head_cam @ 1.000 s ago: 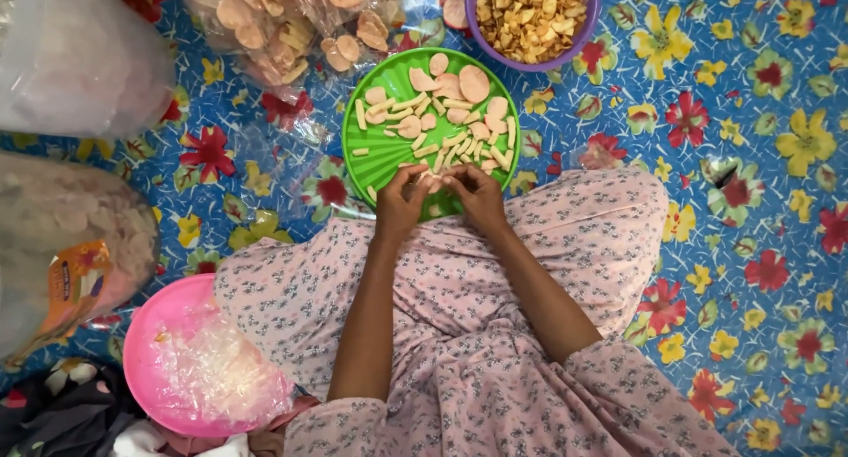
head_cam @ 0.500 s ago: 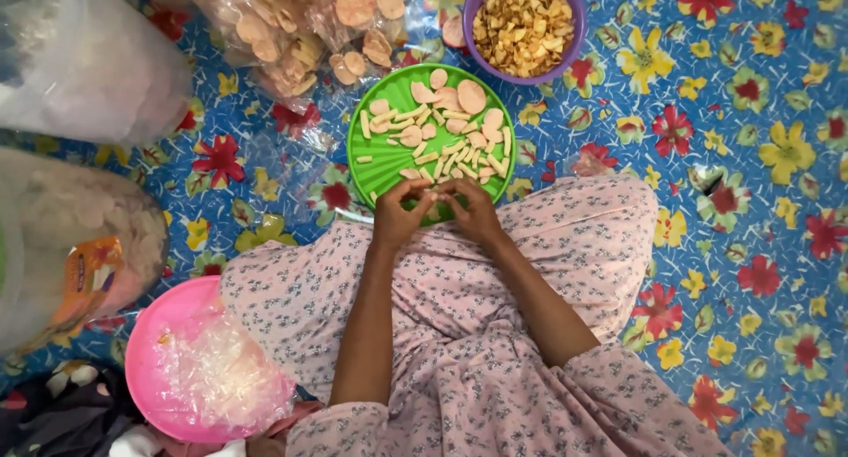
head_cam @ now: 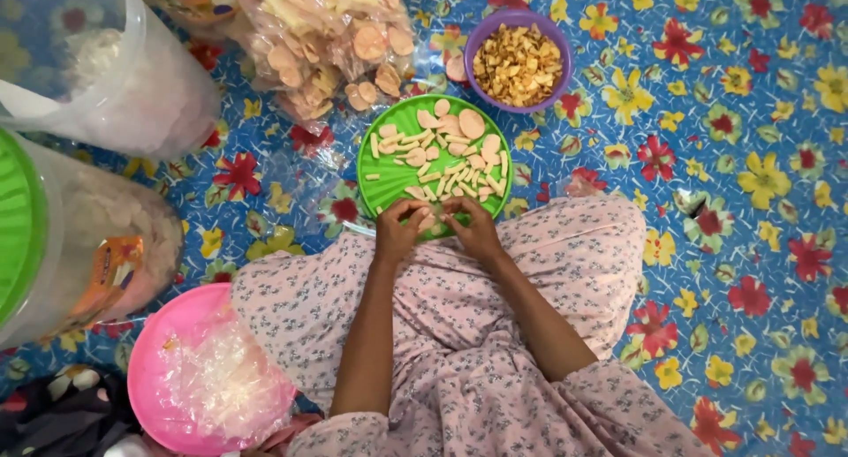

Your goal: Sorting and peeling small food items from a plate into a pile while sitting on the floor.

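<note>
- Green and round, a plastic plate (head_cam: pixel 389 179) lies on the floor mat (head_cam: pixel 751 157), which is blue with red and yellow flowers, just ahead of the person's knees.
- Pale cracker pieces (head_cam: pixel 446 166) cover the plate's right half: several flat discs toward the far rim and many thin strips nearer the hands.
- Both hands meet over the plate's near rim. The left hand (head_cam: pixel 399 230) and the right hand (head_cam: pixel 475 229) have their fingertips drawn together on one small pale piece (head_cam: pixel 429 220) between them, so each grip is closed on that piece.
- Both forearms run back over a lap in a pink dress (head_cam: pixel 495 333) with a small floral print.
- Beyond the plate, touching or nearly touching its far rim, a purple bowl (head_cam: pixel 518 64) holds golden-brown fried bits.
- Left of that bowl, a clear plastic bag (head_cam: pixel 327 42) is stuffed with round pale crackers; it lies just beyond the plate's far-left edge.
- At the left edge stand two large clear containers: one (head_cam: pixel 97 68) at the top left, and one with a green lid (head_cam: pixel 22 223) lying on its side below it.
- A pink bowl (head_cam: pixel 150 377) with crumpled clear plastic in it lies beside the left knee.
</note>
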